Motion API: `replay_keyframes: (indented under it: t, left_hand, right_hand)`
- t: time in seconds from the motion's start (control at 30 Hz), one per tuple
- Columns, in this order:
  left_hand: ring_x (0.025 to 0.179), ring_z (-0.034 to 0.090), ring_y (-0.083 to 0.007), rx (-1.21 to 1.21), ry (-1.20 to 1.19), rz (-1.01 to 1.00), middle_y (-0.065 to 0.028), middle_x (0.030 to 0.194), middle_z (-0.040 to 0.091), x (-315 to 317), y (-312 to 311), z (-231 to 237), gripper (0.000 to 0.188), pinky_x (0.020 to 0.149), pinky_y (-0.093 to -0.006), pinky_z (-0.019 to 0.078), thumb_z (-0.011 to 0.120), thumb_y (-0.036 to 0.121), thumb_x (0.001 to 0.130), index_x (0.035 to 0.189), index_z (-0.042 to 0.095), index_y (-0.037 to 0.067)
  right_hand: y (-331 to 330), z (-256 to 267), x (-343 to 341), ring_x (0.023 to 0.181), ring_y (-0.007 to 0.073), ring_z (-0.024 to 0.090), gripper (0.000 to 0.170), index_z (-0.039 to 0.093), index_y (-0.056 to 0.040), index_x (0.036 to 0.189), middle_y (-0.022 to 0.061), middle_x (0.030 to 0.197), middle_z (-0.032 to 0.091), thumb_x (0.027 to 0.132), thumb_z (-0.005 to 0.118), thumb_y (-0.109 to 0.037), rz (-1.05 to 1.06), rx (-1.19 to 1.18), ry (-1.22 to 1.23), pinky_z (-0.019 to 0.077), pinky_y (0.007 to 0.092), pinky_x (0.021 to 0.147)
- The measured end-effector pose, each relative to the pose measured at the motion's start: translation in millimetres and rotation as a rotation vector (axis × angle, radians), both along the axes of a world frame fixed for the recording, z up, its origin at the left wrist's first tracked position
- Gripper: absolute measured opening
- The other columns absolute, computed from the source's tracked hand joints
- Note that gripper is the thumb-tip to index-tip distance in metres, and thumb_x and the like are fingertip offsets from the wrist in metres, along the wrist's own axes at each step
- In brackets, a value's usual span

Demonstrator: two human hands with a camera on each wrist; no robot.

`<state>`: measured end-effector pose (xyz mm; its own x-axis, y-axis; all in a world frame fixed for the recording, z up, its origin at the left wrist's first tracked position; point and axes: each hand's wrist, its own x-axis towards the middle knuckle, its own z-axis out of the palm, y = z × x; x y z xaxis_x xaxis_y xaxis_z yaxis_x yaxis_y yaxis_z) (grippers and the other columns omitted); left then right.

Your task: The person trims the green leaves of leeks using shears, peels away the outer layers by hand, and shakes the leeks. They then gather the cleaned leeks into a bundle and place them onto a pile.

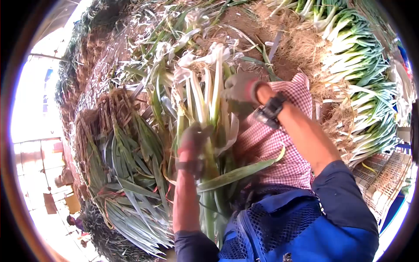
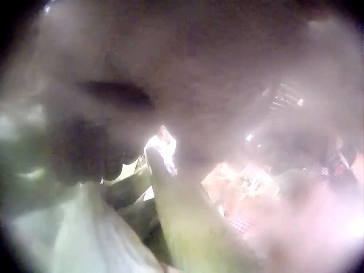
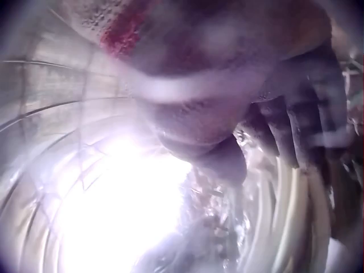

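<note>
The long white-and-green leeks point pale ends away from the body, the grey-gloved left grip clamped round their greener part, the grey-gloved right grip, thumb and fingers apart, at their right side.

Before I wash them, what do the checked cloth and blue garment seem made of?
The cloth looks like matte woven fabric, perhaps cotton, by its soft folds. The garment seems smooth synthetic, with dark mesh panels whose holes show.
</note>
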<state>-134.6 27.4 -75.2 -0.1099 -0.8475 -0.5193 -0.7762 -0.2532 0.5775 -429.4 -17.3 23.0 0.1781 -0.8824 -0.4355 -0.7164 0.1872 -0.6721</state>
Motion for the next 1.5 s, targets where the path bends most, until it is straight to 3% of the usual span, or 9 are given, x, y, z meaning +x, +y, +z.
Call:
replay_keyframes:
  t: [0.13,0.47,0.6,1.07,1.2,1.3,1.33,1.43,1.5]
  left_hand:
    - [0.096,0.072,-0.0187,-0.071,0.006,-0.033,-0.0116,0.112,0.079,-10,-14,-10,0.047,0.088,-0.0336,0.0558,0.083,0.025,0.093,0.130,0.071,-0.002]
    - [0.078,0.066,-0.0116,-0.239,0.539,0.522,-0.0021,0.092,0.077,-11,-44,-16,0.041,0.072,-0.0290,0.0538,0.084,0.034,0.094,0.117,0.076,0.001]
    - [0.104,0.074,-0.0395,-0.700,-0.302,0.146,-0.0157,0.110,0.080,43,-58,-16,0.050,0.091,-0.0451,0.0568,0.087,0.041,0.085,0.122,0.077,0.008]
    - [0.089,0.078,-0.0343,-0.037,-0.716,-0.251,-0.0187,0.094,0.079,13,-83,-21,0.039,0.083,-0.0430,0.0614,0.079,0.049,0.085,0.093,0.083,0.011]
    - [0.070,0.073,-0.0229,0.191,-0.135,-0.079,-0.0110,0.079,0.076,54,-106,-22,0.029,0.067,-0.0407,0.0590,0.078,0.034,0.086,0.085,0.080,0.005]
    - [0.057,0.063,-0.0100,-0.125,-0.196,-0.711,-0.0050,0.074,0.072,112,-145,2,0.019,0.050,-0.0267,0.0512,0.078,0.020,0.092,0.085,0.077,0.003]
    - [0.055,0.061,-0.0079,0.117,0.321,0.003,-0.0056,0.081,0.076,134,-142,16,0.017,0.049,-0.0261,0.0516,0.074,0.020,0.097,0.090,0.079,0.005]
    - [0.057,0.063,-0.0101,-0.486,-0.143,-0.610,-0.0062,0.084,0.078,156,-207,111,0.013,0.056,-0.0279,0.0556,0.071,0.020,0.099,0.098,0.082,0.014]
    - [0.066,0.070,-0.0145,-0.359,-1.269,-0.591,-0.0051,0.075,0.074,143,-244,178,0.021,0.063,-0.0297,0.0580,0.078,0.028,0.096,0.111,0.079,0.014]
  right_hand:
    - [-20,-117,41,0.115,0.0370,0.071,0.063,0.070,0.0036,0.127,0.0250,0.124,0.074,0.095,0.073,-0.051,-0.154,0.072,0.009,0.0540,0.0455,0.100]
    - [-26,-138,61,0.129,0.0435,0.065,0.091,0.062,0.0137,0.136,0.0343,0.136,0.066,0.087,0.075,-0.062,-0.425,0.168,-0.174,0.0490,0.0452,0.110]
    - [-24,-136,65,0.130,0.0394,0.064,0.087,0.056,0.0160,0.138,0.0343,0.138,0.064,0.090,0.075,-0.053,-0.405,0.211,-0.150,0.0483,0.0418,0.109]
    - [-26,-152,69,0.103,0.0346,0.072,0.068,0.069,0.0090,0.108,0.0284,0.109,0.074,0.085,0.078,-0.054,-0.452,0.111,-0.080,0.0545,0.0438,0.092]
    - [-24,-157,68,0.104,0.0350,0.072,0.068,0.069,0.0086,0.108,0.0286,0.109,0.074,0.086,0.078,-0.055,-0.452,0.119,-0.106,0.0544,0.0442,0.092]
    - [-26,-150,67,0.103,0.0347,0.072,0.068,0.069,0.0083,0.108,0.0287,0.108,0.074,0.086,0.077,-0.055,-0.422,0.138,-0.149,0.0541,0.0441,0.092]
    - [-24,-144,68,0.103,0.0344,0.072,0.067,0.069,0.0084,0.108,0.0284,0.108,0.074,0.087,0.077,-0.055,-0.436,0.137,-0.139,0.0541,0.0440,0.092]
    - [-27,-144,69,0.103,0.0346,0.073,0.067,0.069,0.0084,0.109,0.0281,0.108,0.074,0.087,0.077,-0.054,-0.445,0.129,-0.119,0.0542,0.0435,0.092]
    - [-24,-147,70,0.103,0.0351,0.073,0.067,0.068,0.0084,0.109,0.0281,0.109,0.074,0.086,0.077,-0.054,-0.437,0.131,-0.108,0.0541,0.0433,0.093]
